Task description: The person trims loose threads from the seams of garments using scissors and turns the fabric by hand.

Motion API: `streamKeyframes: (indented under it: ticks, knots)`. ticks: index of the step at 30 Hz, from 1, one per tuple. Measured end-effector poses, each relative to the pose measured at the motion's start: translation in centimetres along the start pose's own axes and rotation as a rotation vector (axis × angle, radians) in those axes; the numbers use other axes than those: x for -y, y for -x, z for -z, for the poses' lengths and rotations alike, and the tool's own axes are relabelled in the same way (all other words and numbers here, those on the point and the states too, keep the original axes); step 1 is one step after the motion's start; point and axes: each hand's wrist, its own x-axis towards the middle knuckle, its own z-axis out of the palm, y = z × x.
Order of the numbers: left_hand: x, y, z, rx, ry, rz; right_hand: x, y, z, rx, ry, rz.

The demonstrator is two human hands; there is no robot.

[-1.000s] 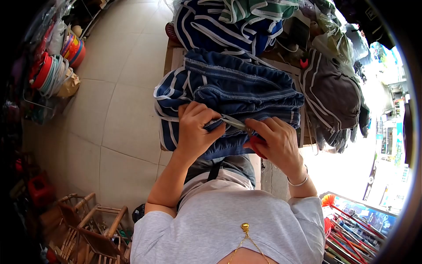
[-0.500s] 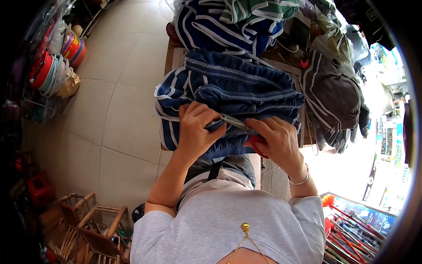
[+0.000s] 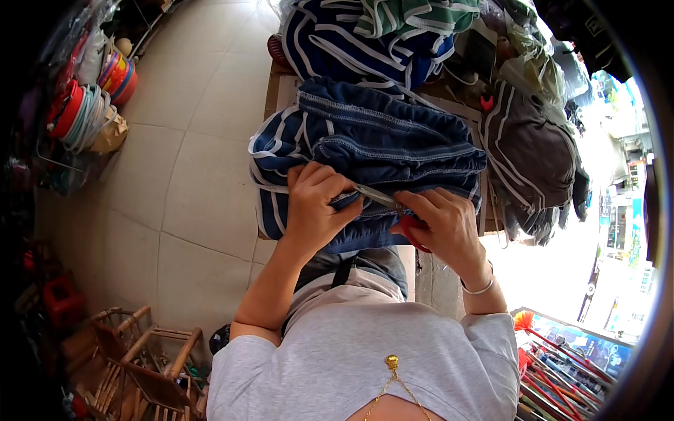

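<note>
In front of my body lie navy blue garments (image 3: 393,126) with white stripes and pale seam stitching. My left hand (image 3: 316,200) is closed, pinching a fold of the navy fabric between thumb and fingers. Red-handled scissors (image 3: 379,196) are in my right hand (image 3: 442,224), whose fingers wrap round the handles. Their metal blades point left and reach the fabric at my left fingertips. How far apart the blades stand is hard to see, and any thread there is too small to make out.
Beyond the garments is a heap of blue and green striped clothes (image 3: 365,38). Dark brown striped clothing (image 3: 530,147) hangs at the right. Wooden chairs (image 3: 151,358) stand at lower left, coils of tubing (image 3: 88,119) at upper left, and long red-handled sticks (image 3: 562,379) at lower right.
Hardly anything differs. The whole view has shifted very slightly; both hands, the scissors and the fabric keep the same positions relative to each other.
</note>
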Motion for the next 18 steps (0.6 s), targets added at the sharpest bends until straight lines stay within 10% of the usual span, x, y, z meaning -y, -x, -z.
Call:
streamKeyframes:
  ticks: [11, 16, 18]
  knots:
    - [0.0, 0.0, 0.0, -0.01, 0.0, 0.004, -0.6, 1.3, 0.7, -0.071, -0.14, -0.072]
    - [0.0, -0.1, 0.3, 0.001, 0.051, 0.003, -3.2, 6.2, 0.3, -0.206, -0.625, -0.454]
    - [-0.2, -0.1, 0.6, 0.021, 0.095, 0.059, -4.8, 7.3, 0.5, -0.32, -0.458, -0.222]
